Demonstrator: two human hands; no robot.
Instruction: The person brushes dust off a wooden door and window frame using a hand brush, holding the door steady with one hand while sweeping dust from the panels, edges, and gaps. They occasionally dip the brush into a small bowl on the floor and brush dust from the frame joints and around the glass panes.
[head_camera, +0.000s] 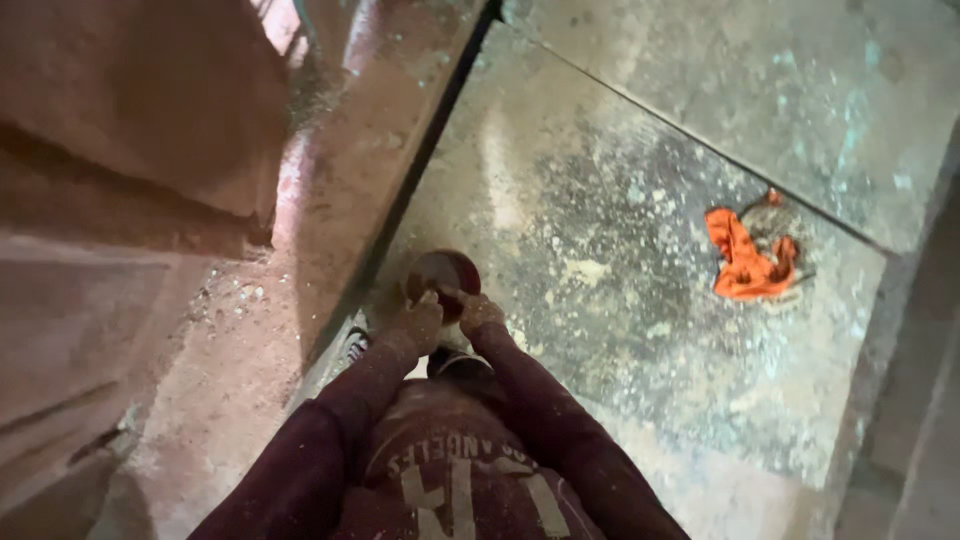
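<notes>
Both my hands meet low in the middle of the view over a small round dark-red object (443, 273), like a bowl or lid, which rests on the dusty grey stone floor (600, 230). My left hand (420, 322) grips its left rim. On its right rim sits my right hand (480, 313), fingers curled. Both arms wear dark maroon sleeves coated in dust.
An orange rag (745, 262) lies crumpled on the floor to the right, beside a round dusty thing. A reddish stone wall or ledge (150, 200) rises on the left, with a dark gap (420, 170) along its base. Floor joints run diagonally at the upper right.
</notes>
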